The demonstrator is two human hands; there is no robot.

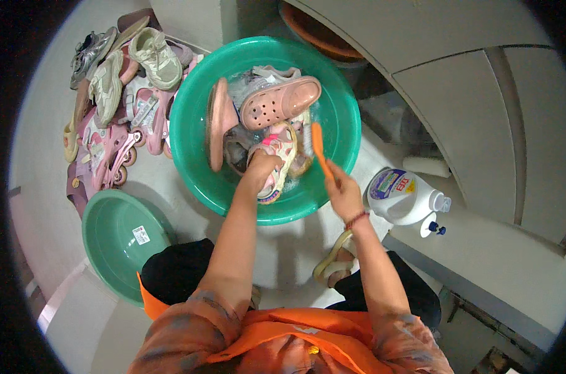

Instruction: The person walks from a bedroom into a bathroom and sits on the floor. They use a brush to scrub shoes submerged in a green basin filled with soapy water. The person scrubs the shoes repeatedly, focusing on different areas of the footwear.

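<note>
Before me stands a large green plastic basin (344,112) with shoes in soapy water. My left hand (263,169) grips a white and pink sandal (283,149), its fingers partly hidden inside it. In my right hand (343,189) is the orange handle of a scrub brush (317,142); its white bristles face the sandal, and I cannot tell whether they touch. A pink perforated clog (278,103) lies above the sandal. A pink slipper (220,124) stands on its side at the left. Behind the clog is a light grey shoe (264,77), partly covered.
Left of the basin lie a pile of shoes (157,58) and pink inline skates (107,149). A smaller green basin (119,238) stands at lower left. A white detergent bottle (402,196) and its pump top (432,227) lie at right, near beige cabinets (474,121).
</note>
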